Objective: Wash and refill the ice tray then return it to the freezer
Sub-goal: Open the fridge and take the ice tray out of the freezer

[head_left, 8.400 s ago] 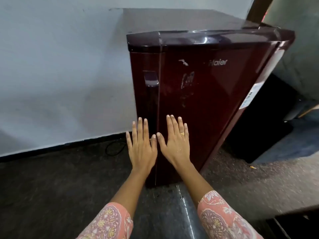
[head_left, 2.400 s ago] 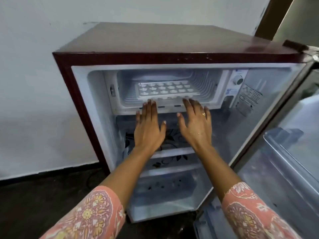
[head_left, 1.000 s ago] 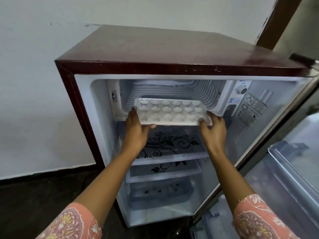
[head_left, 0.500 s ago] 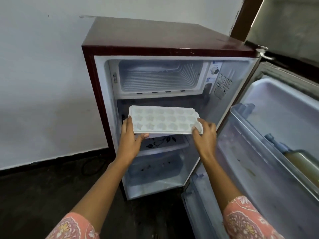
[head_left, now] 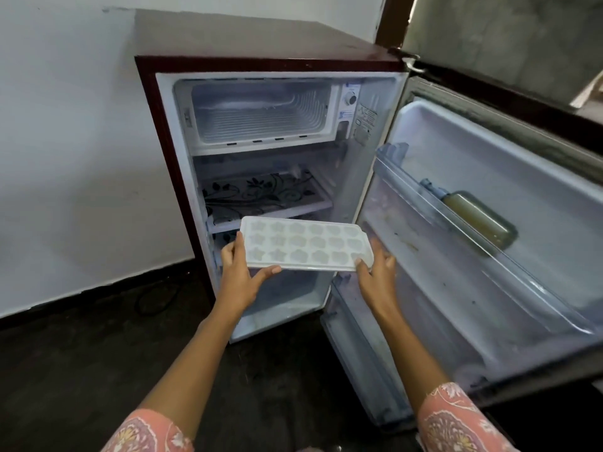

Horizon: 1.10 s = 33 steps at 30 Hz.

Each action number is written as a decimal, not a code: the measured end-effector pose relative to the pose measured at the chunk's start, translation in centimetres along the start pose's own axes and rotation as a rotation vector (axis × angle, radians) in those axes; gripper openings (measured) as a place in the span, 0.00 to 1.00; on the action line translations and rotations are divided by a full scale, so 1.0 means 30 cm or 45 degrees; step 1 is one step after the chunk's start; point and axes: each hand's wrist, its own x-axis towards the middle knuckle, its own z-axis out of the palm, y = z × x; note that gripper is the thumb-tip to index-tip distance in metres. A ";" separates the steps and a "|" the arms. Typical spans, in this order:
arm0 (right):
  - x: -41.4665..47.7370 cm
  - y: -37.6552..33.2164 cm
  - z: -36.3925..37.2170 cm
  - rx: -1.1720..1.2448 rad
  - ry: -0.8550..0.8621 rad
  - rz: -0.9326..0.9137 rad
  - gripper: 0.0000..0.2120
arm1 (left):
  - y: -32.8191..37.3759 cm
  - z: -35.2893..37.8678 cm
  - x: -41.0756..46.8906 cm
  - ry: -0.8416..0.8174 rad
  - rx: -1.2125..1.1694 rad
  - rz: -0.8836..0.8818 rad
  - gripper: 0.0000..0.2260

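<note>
Presently held: one white ice tray (head_left: 305, 244), roughly level, out in front of the open fridge (head_left: 267, 63) at about the height of its lower shelves. Moulds in three rows, star and flower shapes, filled with pale ice.

Left hand (head_left: 239, 282): closed on the tray's near left corner, thumb along the front edge, fingers up the short left side.

Right hand (head_left: 378, 278): closed on the tray's near right corner, thumb on the rim, fingers beneath and hidden. The tray spans the gap between the two hands.

Freezer compartment (head_left: 261, 114): top of the cabinet, flap open, ribbed white lining, frost at the back.

Glass shelf (head_left: 261, 195): black floral print, behind and above the tray.

Door (head_left: 489, 223): swung wide to the right; one bottle (head_left: 478, 220) of yellowish liquid lies in its rack.

Sleeves (head_left: 456, 419): pink patterned, both forearms bare.
</note>
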 end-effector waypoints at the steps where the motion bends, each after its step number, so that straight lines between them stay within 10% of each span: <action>1: -0.029 0.012 -0.019 -0.029 -0.004 0.035 0.26 | 0.002 0.011 -0.027 -0.024 0.005 -0.004 0.40; 33: -0.947 0.490 -0.773 0.058 0.575 0.531 0.16 | 0.298 0.592 -0.823 -0.775 -0.099 0.268 0.39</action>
